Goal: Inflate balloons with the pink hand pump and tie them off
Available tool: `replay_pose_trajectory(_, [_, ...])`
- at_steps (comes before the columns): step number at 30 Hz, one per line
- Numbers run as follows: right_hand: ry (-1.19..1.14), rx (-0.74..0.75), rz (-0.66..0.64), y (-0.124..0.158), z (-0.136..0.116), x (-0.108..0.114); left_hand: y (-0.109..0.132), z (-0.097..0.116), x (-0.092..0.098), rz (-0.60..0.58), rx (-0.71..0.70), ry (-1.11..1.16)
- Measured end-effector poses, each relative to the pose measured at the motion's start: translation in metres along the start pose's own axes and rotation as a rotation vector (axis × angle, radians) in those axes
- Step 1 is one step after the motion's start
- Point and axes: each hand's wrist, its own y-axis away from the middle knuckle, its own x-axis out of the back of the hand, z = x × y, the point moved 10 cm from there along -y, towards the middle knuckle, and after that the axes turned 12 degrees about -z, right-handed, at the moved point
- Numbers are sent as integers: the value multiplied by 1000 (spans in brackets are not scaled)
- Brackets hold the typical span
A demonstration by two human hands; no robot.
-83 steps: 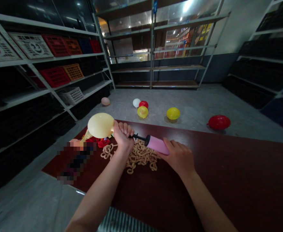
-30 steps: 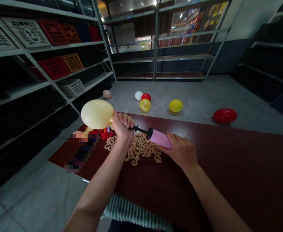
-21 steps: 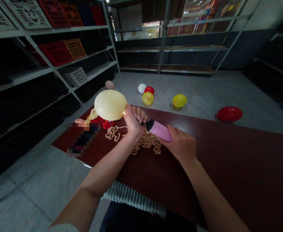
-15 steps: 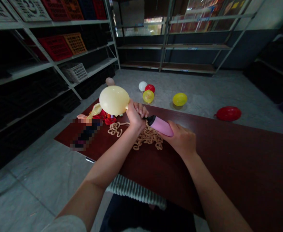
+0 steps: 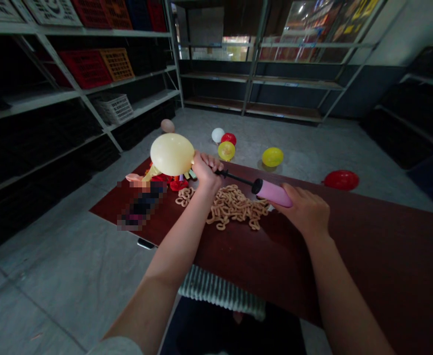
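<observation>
A partly inflated pale yellow balloon (image 5: 172, 154) sticks out to the left of my left hand (image 5: 207, 170). That hand is closed around the balloon's neck and the nozzle end of a hand pump. My right hand (image 5: 305, 207) grips the pump's pink barrel (image 5: 274, 193), which is drawn away from the nozzle so that a black rod (image 5: 238, 178) shows between them. Below the pump, a heap of tan loops (image 5: 234, 204) lies on the dark red-brown table (image 5: 368, 236). Uninflated balloons (image 5: 178, 184) in red and other colours lie beneath the yellow balloon.
A pixelated dark object (image 5: 142, 207) lies at the table's left end. On the floor beyond are a yellow balloon (image 5: 272, 157), a red balloon (image 5: 341, 180) and several others. Metal shelves (image 5: 216, 77) stand behind, with crates (image 5: 116, 64) on the left shelving.
My right hand has pulled the pink barrel to the right, away from my left hand, exposing the black rod. My left hand still holds the balloon at the nozzle. The view has shifted slightly.
</observation>
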Motion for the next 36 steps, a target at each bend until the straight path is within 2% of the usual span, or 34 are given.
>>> replay_pose_trajectory(6, [47, -41, 19, 4, 18, 0, -7, 22, -1, -34, -36, 34])
replay_pose_trajectory(13, [-17, -58, -48, 6, 8, -2, -1, 35, -5, 1, -79, -35])
replay_pose_trajectory(17, [-38, -57, -52, 4, 4, -1, 4, 36, -12, -31, -96, -73])
replay_pose_trajectory(21, [-78, -30, -41, 1, -10, 4, 14, 23, -21, -45, -63, -101])
replay_pose_trajectory(29, [-219, -22, -62, -1, -37, 10, 47, -28, -37, -113, 55, -143])
replay_pose_trajectory(32, [-254, -23, -74, -1, -39, 9, 50, -33, -35, -101, 53, -151])
replay_pose_trajectory(36, [-241, -33, -80, -2, -40, 8, 41, -31, -23, -47, 61, -151])
